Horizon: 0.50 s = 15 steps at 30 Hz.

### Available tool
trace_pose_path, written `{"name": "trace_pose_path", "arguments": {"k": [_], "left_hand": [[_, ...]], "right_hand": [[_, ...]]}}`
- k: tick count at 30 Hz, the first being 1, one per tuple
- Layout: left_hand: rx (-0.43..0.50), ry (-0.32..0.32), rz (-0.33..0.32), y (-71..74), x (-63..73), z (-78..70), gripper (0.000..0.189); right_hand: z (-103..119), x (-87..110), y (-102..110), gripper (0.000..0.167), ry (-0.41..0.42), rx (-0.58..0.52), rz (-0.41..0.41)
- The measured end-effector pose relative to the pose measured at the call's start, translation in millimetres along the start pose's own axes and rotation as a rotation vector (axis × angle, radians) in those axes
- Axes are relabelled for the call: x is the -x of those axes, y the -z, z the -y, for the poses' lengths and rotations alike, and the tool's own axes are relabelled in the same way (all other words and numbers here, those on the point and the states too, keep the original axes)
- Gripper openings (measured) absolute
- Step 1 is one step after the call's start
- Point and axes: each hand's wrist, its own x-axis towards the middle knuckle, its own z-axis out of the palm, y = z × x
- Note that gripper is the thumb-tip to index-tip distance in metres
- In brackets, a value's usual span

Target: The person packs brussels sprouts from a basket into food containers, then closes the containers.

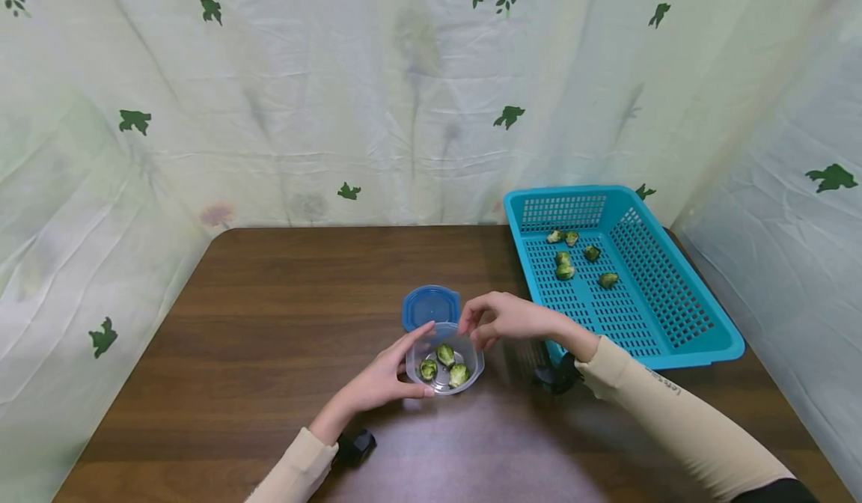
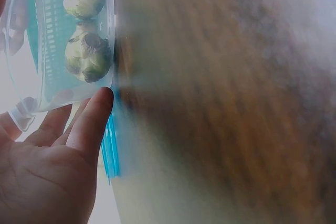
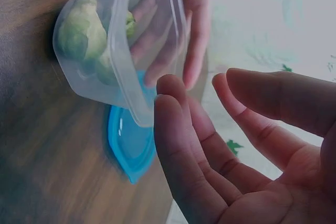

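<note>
A clear plastic container [image 1: 479, 372] stands on the table with three Brussels sprouts [image 1: 459, 375] inside. Its left side is gripped by my left hand [image 1: 385, 374], thumb at the near rim and fingers at the far side. In the left wrist view two sprouts [image 2: 88, 56] show through the container's wall. My right hand [image 1: 509, 317] hovers at the container's right rim, fingers loosely bent and a gap between thumb and fingertips. Nothing is between them in the right wrist view. Just behind the container lies a blue lid [image 1: 431, 305].
A turquoise perforated basket [image 1: 723, 342] with several Brussels sprouts [image 1: 608, 280] stands at the back right, partly behind the right forearm. The brown wooden table [image 1: 269, 323] ends at a pale curtain [image 1: 377, 129] with green leaf shapes.
</note>
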Motion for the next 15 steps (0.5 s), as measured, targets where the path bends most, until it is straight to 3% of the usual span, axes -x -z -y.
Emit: {"name": "trace_pose_path", "arguments": {"k": [15], "left_hand": [[-0.002, -0.004, -0.003, 0.5, 0.3, -0.8, 0.094]], "right_hand": [[-2.2, 15.2, 27.8, 0.014, 0.061, -0.116, -0.027]]}}
